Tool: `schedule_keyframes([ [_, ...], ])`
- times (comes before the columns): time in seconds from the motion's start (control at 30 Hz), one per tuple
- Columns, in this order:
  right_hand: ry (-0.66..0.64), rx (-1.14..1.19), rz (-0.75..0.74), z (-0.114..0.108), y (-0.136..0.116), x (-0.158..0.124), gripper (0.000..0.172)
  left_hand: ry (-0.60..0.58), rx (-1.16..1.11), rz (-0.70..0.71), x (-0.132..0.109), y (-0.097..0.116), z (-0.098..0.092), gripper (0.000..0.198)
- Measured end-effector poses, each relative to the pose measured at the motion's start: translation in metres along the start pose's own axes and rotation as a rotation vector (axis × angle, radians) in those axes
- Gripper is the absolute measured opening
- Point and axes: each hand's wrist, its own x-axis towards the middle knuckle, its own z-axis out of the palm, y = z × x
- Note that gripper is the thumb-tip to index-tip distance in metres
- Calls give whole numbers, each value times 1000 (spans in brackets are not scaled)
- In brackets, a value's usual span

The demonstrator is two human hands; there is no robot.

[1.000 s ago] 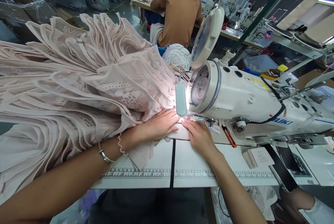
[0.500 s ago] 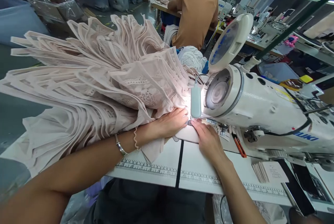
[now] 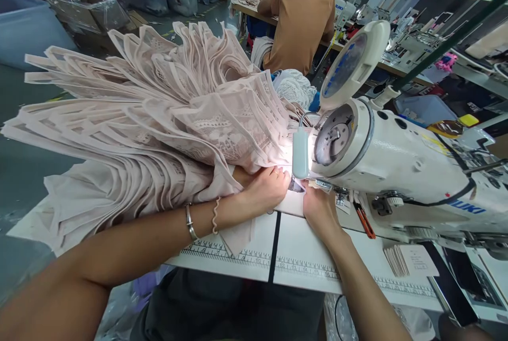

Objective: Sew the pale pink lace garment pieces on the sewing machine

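Note:
A large heap of pale pink lace garment pieces [image 3: 234,124] spreads over the left side of a white sewing machine [image 3: 405,155]. My left hand [image 3: 270,188] is closed at the heap's lower right edge, its fingers curled on the pink fabric just left of the presser foot [image 3: 294,185]. Right of the foot, my right hand [image 3: 320,206] is closed too, pinching a thin pale edge of the fabric. Its fingertips are partly hidden under the machine head. A pale green lamp [image 3: 300,154] hangs over the needle area and lights it.
Orange-handled snippers [image 3: 364,221] lie on the machine bed, with a stack of paper tags [image 3: 410,261] and a dark phone [image 3: 450,283] farther right. A printed ruler [image 3: 234,256] runs along the table's front edge. A person in a brown shirt [image 3: 301,23] sits ahead.
My right hand has shifted slightly right, its fingers going from stretched out to curled. My left hand has moved slightly right. The machine's round end part, blurred before, now shows sharply.

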Motion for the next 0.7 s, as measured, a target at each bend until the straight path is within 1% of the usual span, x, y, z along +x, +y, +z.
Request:
schedule_keyframes([
  [0.1, -6, -9, 68, -6, -5, -3, 47, -37, -221, -133, 10, -9, -1, 25],
  [0.2, -32, -15, 57, -10, -10, -8, 48, -84, -326, -172, 15, -16, -1, 24],
  [0.37, 33, 13, 4, -9, -9, -13, 54, -43, -333, -183, 11, -17, 2, 23],
  [0.5, 66, 58, -55, -10, -4, -14, 60, -19, -342, -150, 10, -17, 3, 22],
  [0.6, 65, 63, -70, -11, -2, -15, 59, 1, -325, -140, 11, -17, 3, 24],
  [0.7, 35, 58, -63, -12, -2, -15, 57, -25, -281, -154, 11, -15, 3, 24],
])
